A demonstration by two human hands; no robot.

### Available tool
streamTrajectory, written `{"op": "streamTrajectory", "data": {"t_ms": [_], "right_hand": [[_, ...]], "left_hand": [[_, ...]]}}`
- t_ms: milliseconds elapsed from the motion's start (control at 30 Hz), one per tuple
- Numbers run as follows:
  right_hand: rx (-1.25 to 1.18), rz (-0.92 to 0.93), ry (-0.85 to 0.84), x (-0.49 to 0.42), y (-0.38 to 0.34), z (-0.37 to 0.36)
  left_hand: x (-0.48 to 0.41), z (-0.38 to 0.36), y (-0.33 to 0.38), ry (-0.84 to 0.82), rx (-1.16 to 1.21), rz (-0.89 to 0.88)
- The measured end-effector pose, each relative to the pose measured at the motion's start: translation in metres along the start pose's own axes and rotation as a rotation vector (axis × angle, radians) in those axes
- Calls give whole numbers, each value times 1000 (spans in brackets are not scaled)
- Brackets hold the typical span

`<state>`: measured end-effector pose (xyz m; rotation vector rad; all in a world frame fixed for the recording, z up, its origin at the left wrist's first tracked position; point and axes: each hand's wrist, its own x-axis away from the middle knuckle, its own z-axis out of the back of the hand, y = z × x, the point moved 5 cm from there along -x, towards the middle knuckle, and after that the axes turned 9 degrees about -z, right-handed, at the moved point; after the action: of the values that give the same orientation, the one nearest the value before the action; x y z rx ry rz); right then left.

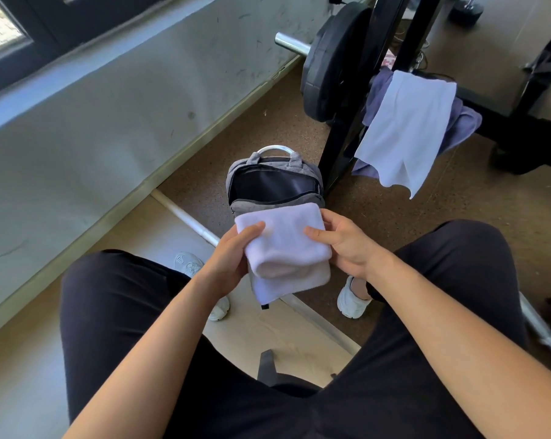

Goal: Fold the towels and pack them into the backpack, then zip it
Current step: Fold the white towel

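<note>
Both hands gripping folded white towel (283,245), grey backpack (275,185) unzipped, dark inside

fluffy cloth towel (283,245); grey fabric backpack (275,185)

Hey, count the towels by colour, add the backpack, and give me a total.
White towels: 2, the folded white towel held in the left hand and right hand, and the draped white towel on the black rack.
Purple towels: 1, the purple towel under the draped one.
Grey backpacks: 1, the grey backpack, unzipped.
Total: 4
</note>
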<state>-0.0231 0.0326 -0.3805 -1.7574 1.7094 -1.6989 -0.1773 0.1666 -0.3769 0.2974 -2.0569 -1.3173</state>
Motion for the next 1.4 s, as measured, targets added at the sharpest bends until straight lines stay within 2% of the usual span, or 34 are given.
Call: {"op": "streamTrajectory", "data": {"t_ms": [233, 333, 400, 533, 700, 867, 967, 1100, 1233, 1400], "right_hand": [[-180, -95, 69, -4, 4, 5], [-208, -85, 73, -3, 2, 4], [-212, -76, 72, -1, 1, 3], [-136, -108, 18, 0, 1, 1], [100, -224, -33, 0, 13, -1], [50, -176, -44, 3, 10, -4], [-78, -119, -48, 4, 3, -4], [-112, -81, -77, 5, 0, -5], [-112, -109, -112, 8, -3, -4], [102, -97, -80, 5, -1, -1]], "left_hand": [[3, 7, -10, 197, -121, 80], [3, 4, -9, 84, -156, 78], [4, 3, -12, 14, -120, 158], [6, -1, -13, -39, -38, 239], [9, -5, 0, -64, 129, 160], [10, -5, 2, -150, 161, 147], [10, 0, 0, -147, 18, 176], [11, 1, -6, -112, -119, 200], [10, -3, -5, -94, -64, 202], [11, -5, -6, -96, 7, 214]]}}
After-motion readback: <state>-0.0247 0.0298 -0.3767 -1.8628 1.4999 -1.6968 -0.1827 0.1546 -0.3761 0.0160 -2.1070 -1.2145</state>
